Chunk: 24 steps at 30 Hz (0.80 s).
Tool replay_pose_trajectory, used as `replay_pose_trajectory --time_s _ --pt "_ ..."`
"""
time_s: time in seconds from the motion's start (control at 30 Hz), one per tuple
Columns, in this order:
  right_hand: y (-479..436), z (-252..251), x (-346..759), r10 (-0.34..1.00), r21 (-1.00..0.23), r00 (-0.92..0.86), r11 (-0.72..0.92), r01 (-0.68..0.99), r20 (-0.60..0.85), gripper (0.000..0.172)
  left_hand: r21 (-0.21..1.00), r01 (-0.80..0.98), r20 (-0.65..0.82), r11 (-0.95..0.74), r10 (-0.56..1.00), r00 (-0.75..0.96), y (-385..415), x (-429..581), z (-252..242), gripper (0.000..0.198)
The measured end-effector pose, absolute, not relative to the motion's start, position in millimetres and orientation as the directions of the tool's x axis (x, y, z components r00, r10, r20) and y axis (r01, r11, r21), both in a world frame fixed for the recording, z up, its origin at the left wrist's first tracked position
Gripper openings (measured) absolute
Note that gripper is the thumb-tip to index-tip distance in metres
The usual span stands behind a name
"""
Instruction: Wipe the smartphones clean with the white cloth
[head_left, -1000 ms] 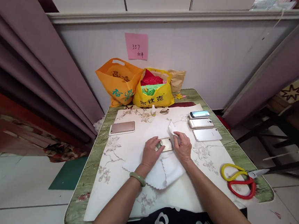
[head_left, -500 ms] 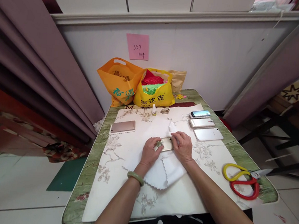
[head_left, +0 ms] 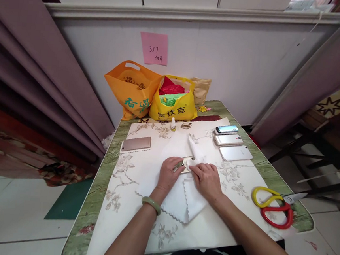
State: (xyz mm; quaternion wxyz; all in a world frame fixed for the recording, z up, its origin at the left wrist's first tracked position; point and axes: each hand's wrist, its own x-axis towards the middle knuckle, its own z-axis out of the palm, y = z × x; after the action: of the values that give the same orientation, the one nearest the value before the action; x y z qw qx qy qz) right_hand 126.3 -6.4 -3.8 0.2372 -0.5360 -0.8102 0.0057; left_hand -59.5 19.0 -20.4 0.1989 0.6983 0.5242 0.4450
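Note:
A gold-coloured phone (head_left: pixel 185 169) lies back up in front of me, on a white cloth with a zigzag edge (head_left: pixel 178 201). My left hand (head_left: pixel 169 172) is closed around the phone's left end, with a ring on one finger and a green bangle on the wrist. Over the phone's right part, my right hand (head_left: pixel 207 181) presses a white cloth (head_left: pixel 196 155) down with its fingers. One end of that cloth sticks up beyond the phone. The fingers of the right hand partly hide the phone's right end.
Several phones lie around: a rose-gold one (head_left: pixel 137 143) left, a white one (head_left: pixel 235 153) right with two more behind it. Scissors with yellow and red handles (head_left: pixel 276 206) rest at the right edge. A small bottle (head_left: pixel 173 124), an orange bag (head_left: pixel 131 92) and a yellow bag (head_left: pixel 174 110) stand at the back.
My right hand has moved from gripping the phone's right end to pressing the cloth on its back. More of the cloth now lies over the phone. The view has shifted slightly.

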Motion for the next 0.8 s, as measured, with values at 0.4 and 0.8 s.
replay_pose_trajectory --time_s 0.4,0.8 --pt "-16.7 -6.2 133.0 0.895 -0.205 -0.307 0.383 0.901 0.323 0.036 0.742 0.567 0.409 -0.357 0.912 0.039 17.8 -58.9 -19.3 0.027" --pt "16.6 -1.4 118.2 0.946 -0.145 -0.219 0.258 0.955 0.241 0.035 0.713 0.595 0.429 -0.371 0.902 0.049 16.7 -56.3 -17.5 0.028"
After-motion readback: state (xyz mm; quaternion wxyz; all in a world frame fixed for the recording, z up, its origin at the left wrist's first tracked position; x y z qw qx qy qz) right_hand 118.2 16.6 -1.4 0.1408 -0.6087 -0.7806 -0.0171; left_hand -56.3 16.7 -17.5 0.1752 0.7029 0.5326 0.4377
